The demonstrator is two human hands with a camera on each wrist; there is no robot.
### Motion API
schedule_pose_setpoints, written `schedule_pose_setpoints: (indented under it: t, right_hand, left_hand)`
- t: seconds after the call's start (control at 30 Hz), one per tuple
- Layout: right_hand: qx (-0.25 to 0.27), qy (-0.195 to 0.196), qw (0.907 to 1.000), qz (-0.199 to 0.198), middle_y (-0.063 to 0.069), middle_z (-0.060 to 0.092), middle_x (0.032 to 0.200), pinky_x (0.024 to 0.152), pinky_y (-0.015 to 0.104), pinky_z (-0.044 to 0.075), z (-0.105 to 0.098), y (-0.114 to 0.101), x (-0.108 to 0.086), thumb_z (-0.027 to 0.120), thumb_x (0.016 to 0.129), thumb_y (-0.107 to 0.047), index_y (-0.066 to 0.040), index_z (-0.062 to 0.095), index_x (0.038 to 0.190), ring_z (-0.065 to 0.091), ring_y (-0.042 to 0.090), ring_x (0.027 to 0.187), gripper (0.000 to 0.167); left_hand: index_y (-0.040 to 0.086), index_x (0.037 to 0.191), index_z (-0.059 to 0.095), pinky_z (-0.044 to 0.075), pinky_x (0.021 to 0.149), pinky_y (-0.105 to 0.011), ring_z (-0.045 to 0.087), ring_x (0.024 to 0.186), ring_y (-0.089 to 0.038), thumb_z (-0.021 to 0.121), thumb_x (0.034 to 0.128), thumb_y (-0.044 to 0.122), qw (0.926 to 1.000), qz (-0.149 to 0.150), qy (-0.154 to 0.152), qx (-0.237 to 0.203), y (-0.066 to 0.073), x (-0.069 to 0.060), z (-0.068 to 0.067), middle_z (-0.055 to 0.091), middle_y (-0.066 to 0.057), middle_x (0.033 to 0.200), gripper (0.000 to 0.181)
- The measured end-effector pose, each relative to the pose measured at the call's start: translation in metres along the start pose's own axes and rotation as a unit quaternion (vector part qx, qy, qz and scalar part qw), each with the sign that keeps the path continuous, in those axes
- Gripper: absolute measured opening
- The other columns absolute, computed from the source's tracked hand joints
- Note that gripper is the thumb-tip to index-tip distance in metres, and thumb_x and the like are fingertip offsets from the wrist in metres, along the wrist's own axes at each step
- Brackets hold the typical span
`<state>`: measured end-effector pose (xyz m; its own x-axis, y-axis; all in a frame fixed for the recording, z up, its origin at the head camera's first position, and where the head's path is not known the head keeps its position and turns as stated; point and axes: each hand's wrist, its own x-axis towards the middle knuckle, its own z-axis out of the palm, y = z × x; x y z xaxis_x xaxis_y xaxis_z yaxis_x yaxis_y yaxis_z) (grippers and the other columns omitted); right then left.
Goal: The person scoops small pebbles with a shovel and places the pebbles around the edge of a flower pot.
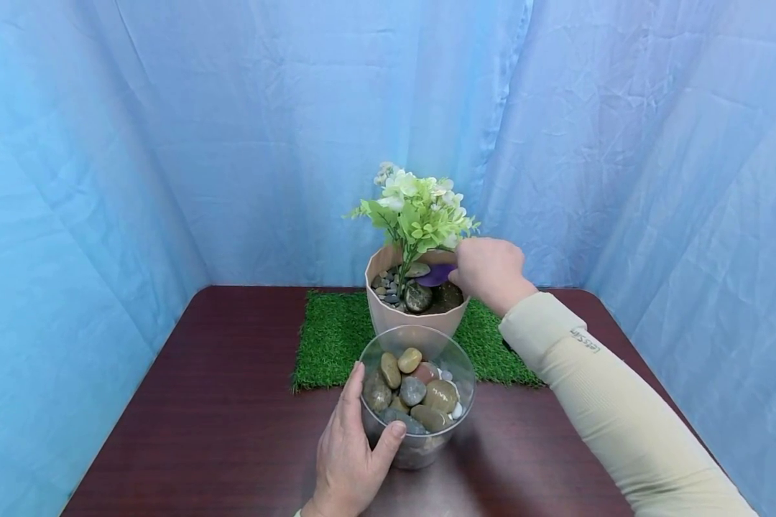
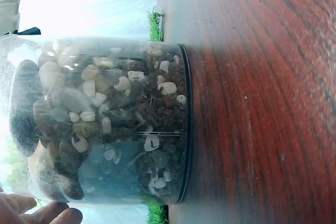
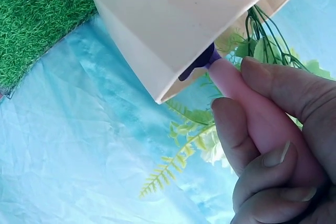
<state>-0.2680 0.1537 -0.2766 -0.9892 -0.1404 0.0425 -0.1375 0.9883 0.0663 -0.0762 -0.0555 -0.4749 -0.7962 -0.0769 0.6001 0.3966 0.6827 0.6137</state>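
Observation:
My right hand (image 1: 494, 273) grips the pink handle (image 3: 262, 119) of a small tool, its purple blade (image 1: 436, 275) inside the light pink pot (image 1: 420, 324). Within the pot are small pebbles, a larger grey stone (image 1: 418, 296), dark soil and a plant with white flowers (image 1: 420, 208). In front of the pot stands a clear container (image 1: 420, 452) of smooth stones; the left wrist view shows white and brown pebbles lower in it. My left hand (image 1: 352, 449) rests against its left side, thumb near the front rim and fingers extended.
A green grass mat (image 1: 336, 345) lies under the pot on the dark red wooden table (image 1: 233, 402). Blue curtains (image 1: 297, 143) hang behind and at both sides. A small dark object on the mat is partly hidden by the right sleeve (image 1: 595, 373).

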Motion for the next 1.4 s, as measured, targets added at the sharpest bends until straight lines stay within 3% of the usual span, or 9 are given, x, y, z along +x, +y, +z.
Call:
schedule_pose_setpoints:
  t: [0.3,0.43,0.67,1.4]
  right_hand:
    - [0.009,-0.008,0.9999,0.002,0.006,0.066,0.077,0.052,0.049,0.05,-0.008,0.005,-0.009,0.069,0.091,-0.029,-0.014,0.065,0.082,0.062,0.028,0.068,0.018]
    - [0.011,-0.015,0.9998,0.002,0.005,0.066,0.076,0.052,0.049,0.05,-0.01,0.008,-0.012,0.072,0.092,-0.033,-0.015,0.064,0.079,0.062,0.027,0.067,0.023]
    - [0.002,-0.026,0.9996,-0.006,0.005,0.066,0.079,0.053,0.049,0.049,-0.01,0.013,-0.016,0.072,0.094,-0.038,-0.016,0.065,0.082,0.063,0.029,0.07,0.027]
    - [0.022,-0.011,0.9997,-0.002,0.003,0.059,0.069,0.051,0.05,0.046,-0.012,0.016,-0.029,0.065,0.091,-0.032,-0.018,0.059,0.071,0.056,0.027,0.064,0.025]
  left_hand:
    - [0.014,0.165,0.031,0.052,0.103,-0.051,0.052,0.143,-0.027,0.078,0.0891,0.043,0.9998,-0.013,-0.015,-0.006,0.0,-0.001,-0.001,0.044,-0.006,0.164,0.094]
    - [0.014,0.164,0.032,0.053,0.101,-0.051,0.054,0.142,-0.027,0.075,0.0906,0.046,1.0,-0.005,-0.006,-0.004,-0.002,-0.001,0.001,0.044,-0.006,0.164,0.091]
    - [0.015,0.165,0.03,0.051,0.104,-0.051,0.052,0.143,-0.028,0.079,0.0871,0.041,0.9997,-0.016,-0.018,-0.006,0.0,-0.001,0.0,0.044,-0.006,0.164,0.096]
    - [0.015,0.165,0.03,0.052,0.103,-0.052,0.052,0.143,-0.029,0.079,0.087,0.039,0.9997,-0.014,-0.017,-0.01,0.0,-0.001,0.0,0.042,-0.007,0.165,0.096]
